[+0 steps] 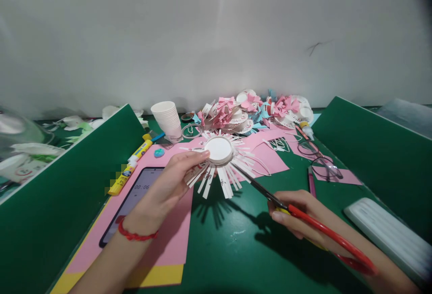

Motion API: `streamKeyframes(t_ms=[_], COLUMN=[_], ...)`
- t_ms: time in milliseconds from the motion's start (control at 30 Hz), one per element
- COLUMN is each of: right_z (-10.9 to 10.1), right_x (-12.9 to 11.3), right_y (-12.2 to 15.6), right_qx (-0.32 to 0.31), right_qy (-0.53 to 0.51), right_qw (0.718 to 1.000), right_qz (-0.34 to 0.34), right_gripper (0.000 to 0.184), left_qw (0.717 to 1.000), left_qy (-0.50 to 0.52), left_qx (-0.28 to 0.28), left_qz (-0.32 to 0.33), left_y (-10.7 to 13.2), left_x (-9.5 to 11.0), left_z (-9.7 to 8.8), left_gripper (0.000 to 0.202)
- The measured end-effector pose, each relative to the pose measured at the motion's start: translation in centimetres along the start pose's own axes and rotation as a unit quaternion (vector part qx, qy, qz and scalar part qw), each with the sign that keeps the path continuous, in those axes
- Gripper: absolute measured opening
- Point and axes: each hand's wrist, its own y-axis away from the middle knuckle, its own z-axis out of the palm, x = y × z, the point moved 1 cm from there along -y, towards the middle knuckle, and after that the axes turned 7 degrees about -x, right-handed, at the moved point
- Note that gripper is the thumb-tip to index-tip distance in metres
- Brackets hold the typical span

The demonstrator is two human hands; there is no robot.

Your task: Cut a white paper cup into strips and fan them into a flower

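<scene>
Red-handled scissors (303,215), nearest item: gripped in the right hand (297,217), fingers closed round the handles, blades reaching up-left to the fringe of the cup. White paper cup (219,152), held above the green counter (236,240) in the left hand (168,186), pinched at its edge between thumb and fingers, base facing up. Its wall is already slit into narrow strips splayed outward all round; cutting looks nearly complete, with perhaps the strips by the blades left to finish. Pink paper sheet (175,235) over a yellow one, under the left wrist, carrying a phone (131,204). Glue tube (130,168) beside it. Spectacles (319,159) to the right. Farther back: stack of uncut paper cups (167,118). Rear: heap of finished fringed cups with pink bows (256,109).
</scene>
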Motion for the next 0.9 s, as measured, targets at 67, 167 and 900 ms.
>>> streamKeyframes(t_ms=[67, 167, 900], right_z=[0.0, 0.04, 0.65], right_x=[-0.09, -0.29, -0.46], right_y=[0.01, 0.09, 0.08], right_qx=[0.003, 0.011, 0.079], right_qy=[0.004, 0.015, 0.09], right_qw=[1.0, 1.0, 0.992], right_qz=[-0.002, -0.002, -0.031], right_gripper=[0.032, 0.032, 0.034], left_qw=[1.0, 1.0, 0.999], left_qy=[0.003, 0.004, 0.035], left_qx=[0.002, 0.006, -0.006], left_qz=[-0.004, -0.008, -0.017], left_y=[0.0, 0.0, -0.2], left_x=[0.02, 0.03, -0.04], left_z=[0.07, 0.09, -0.19], left_gripper=[0.005, 0.005, 0.006])
